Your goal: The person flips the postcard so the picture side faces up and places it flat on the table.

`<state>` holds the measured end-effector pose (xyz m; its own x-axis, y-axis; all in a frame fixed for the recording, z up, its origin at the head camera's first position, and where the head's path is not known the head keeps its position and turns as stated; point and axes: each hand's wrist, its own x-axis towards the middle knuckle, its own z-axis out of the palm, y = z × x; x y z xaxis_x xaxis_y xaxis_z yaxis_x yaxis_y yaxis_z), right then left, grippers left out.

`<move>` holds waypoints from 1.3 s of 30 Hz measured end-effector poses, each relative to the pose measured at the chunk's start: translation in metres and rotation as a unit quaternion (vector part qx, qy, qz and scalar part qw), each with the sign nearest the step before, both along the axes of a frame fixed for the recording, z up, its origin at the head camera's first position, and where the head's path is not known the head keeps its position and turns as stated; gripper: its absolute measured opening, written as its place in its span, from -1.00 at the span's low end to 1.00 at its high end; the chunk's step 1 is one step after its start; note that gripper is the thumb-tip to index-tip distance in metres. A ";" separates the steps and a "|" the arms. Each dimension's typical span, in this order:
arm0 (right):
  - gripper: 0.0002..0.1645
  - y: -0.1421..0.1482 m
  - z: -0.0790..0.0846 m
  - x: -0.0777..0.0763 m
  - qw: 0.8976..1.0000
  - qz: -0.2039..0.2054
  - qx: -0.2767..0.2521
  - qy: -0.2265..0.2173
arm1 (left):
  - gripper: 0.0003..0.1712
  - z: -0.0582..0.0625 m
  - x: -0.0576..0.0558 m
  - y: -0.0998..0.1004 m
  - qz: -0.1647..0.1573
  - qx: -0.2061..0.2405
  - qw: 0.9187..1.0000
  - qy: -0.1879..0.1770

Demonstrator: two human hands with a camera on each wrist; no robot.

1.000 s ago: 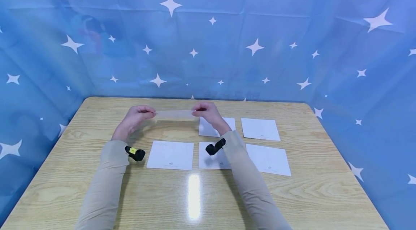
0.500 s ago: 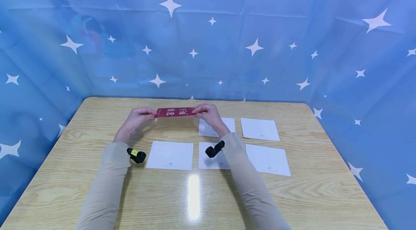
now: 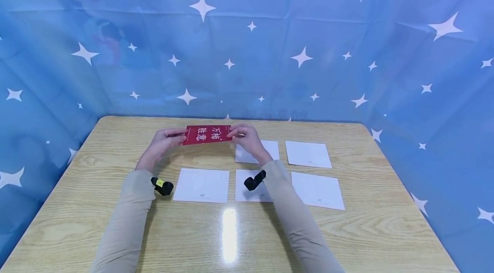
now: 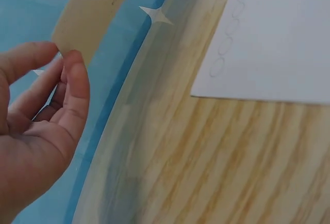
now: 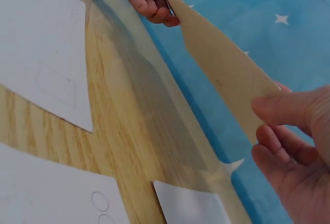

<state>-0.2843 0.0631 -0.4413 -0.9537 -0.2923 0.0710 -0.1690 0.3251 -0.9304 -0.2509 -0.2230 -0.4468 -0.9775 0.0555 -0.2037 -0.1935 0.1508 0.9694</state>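
A postcard (image 3: 207, 134), red with white characters on the side facing the head camera, is held above the far part of the table. My left hand (image 3: 164, 143) pinches its left end between thumb and fingers. The right hand (image 3: 248, 140) grips the opposite end the same way. From the right wrist view the postcard's other side (image 5: 221, 72) looks pale and plain, spanning the two hands. In the left wrist view, the left fingertips (image 4: 75, 59) meet on its edge. Beneath and nearer me, a white postcard (image 3: 201, 185) lies flat on the table.
More white postcards lie in two rows: one (image 3: 308, 154) at the back right, one (image 3: 318, 190) at the front right, and others partly under the right forearm (image 3: 297, 217). The wooden table (image 3: 185, 238) ends at a blue star-patterned curtain (image 3: 247, 41).
The postcard, seen almost edge-on and pale a second ago, has tilted so its red face shows toward the head camera. Both hands turned slightly with it; the laid cards stayed put.
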 end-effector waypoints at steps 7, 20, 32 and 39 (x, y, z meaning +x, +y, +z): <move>-0.79 0.001 -0.002 0.004 1.000 0.021 0.019 -0.001 | -0.48 -0.008 -0.003 -0.001 0.004 -0.014 1.000 0.019; -0.66 0.000 -0.010 0.007 0.997 0.047 0.058 -0.005 | -0.46 -0.015 -0.005 -0.001 -0.021 -0.064 0.997 0.025; -0.58 -0.008 -0.015 0.005 0.988 0.047 0.149 -0.006 | -0.47 -0.017 -0.004 0.006 -0.026 -0.113 0.993 0.003; -0.56 -0.012 -0.016 0.006 0.982 0.048 0.182 -0.013 | -0.48 -0.016 -0.005 0.011 -0.025 -0.133 0.991 0.000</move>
<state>-0.2785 0.0510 -0.4568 -0.9205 -0.3824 -0.0796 -0.1924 0.6211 -0.7597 -0.2563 -0.2123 -0.4629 -0.9749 0.0476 -0.2174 -0.1793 0.4108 0.8939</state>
